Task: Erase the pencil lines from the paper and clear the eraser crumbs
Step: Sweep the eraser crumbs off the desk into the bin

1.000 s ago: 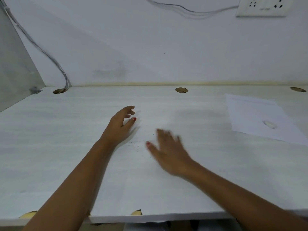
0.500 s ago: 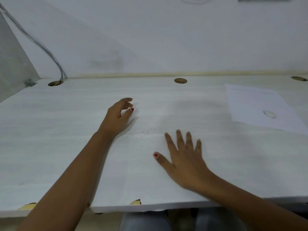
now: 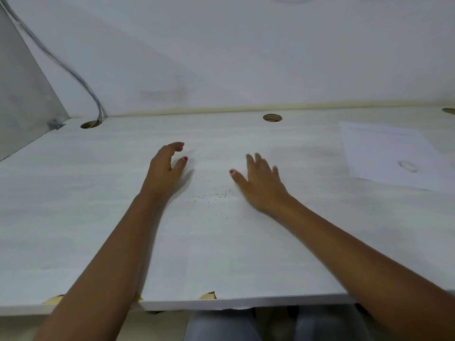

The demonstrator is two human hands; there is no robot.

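A thin scatter of crumbs lies on the paper, which covers the middle of the desk. The paper's near edge runs along the desk's front edge, well below the crumbs.

Just left of the crumbs the left hand rests on its side. Its fingers are loosely curled around nothing, and the thumb stands apart. Just right of the crumbs is the right hand, palm down. Its fingers are straight and a little apart, and they are blurred.

Far right of the crumbs lies a second sheet with an eraser on it, well apart from both hands. Beyond the crumbs the desk runs bare to a round hole near the back edge. At the back left a cable drops into another hole.
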